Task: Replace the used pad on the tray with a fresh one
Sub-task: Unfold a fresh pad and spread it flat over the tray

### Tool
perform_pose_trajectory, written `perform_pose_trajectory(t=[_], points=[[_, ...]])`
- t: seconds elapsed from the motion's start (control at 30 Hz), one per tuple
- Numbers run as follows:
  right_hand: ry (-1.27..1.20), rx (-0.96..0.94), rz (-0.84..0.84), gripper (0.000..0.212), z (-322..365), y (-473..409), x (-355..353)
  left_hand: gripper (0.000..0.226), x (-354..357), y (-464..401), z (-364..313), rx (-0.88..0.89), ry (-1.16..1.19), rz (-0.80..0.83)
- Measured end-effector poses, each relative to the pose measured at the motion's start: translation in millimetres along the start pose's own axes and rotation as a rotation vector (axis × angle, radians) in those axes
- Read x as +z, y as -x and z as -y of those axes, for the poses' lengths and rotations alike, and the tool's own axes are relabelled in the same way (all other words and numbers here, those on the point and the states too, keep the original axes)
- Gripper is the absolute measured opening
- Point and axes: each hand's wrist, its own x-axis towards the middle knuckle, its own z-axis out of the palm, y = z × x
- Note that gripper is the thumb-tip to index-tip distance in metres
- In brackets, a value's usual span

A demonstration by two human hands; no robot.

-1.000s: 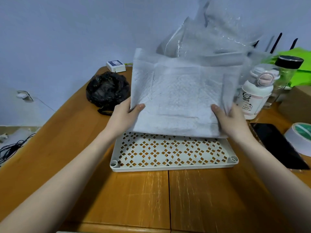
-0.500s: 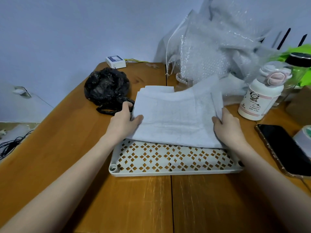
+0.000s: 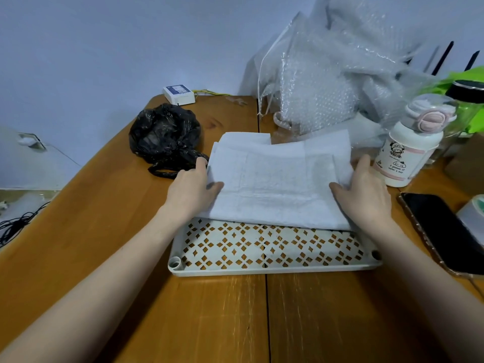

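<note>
Item: white pad [image 3: 277, 184] | I saw L hand [image 3: 192, 191] & R hand [image 3: 364, 195] grips pinching its side edges | pos: over far half of tray [image 3: 275, 268], on counter [image 3: 104, 231]

Probably a home: wooden table [image 3: 78, 231] cluttered with drink bottle [image 3: 408, 153], phone [image 3: 442, 229], bubble wrap [image 3: 322, 82].

Wood table [image 3: 78, 244] is sitting vs. a plain pale blue-grey wall [image 3: 104, 43]; light is falling soft and even. Cables [image 3: 15, 226] are lying on the floor (left, below table edge).
</note>
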Motion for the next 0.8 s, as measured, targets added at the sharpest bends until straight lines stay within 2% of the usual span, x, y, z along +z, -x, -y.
perform_pose_trajectory(t=[0.07,0.13,0.2,0.3,0.37,0.53,0.7,0.8], points=[[-0.011,0.032,0.043,0.061,-5,-5,1,0.042,-1,-1,0,-0.024,0.054,0.003],[-0.038,0.076,0.115,0.065,-7,-9,2,0.042,-3,-2,0,-0.071,0.208,0.046],[-0.058,0.055,0.169,0.068,-7,-9,3,0.050,-6,-4,1,-0.149,0.350,0.132],[-0.067,-0.013,0.162,0.076,-5,-7,7,0.070,-10,-6,6,-0.217,0.456,0.242],[-0.107,0.000,0.136,0.074,-4,-7,9,0.073,-12,-7,7,-0.235,0.521,0.237],[-0.243,0.075,0.093,0.061,-7,-18,8,0.047,-15,-13,-1,-0.244,0.566,0.064],[-0.269,0.115,0.116,0.054,-14,-27,8,0.013,-16,-15,-5,-0.289,0.801,0.056],[-0.175,0.115,0.183,0.058,-14,-27,8,0.012,-20,-14,-5,-0.248,0.857,-0.040]])
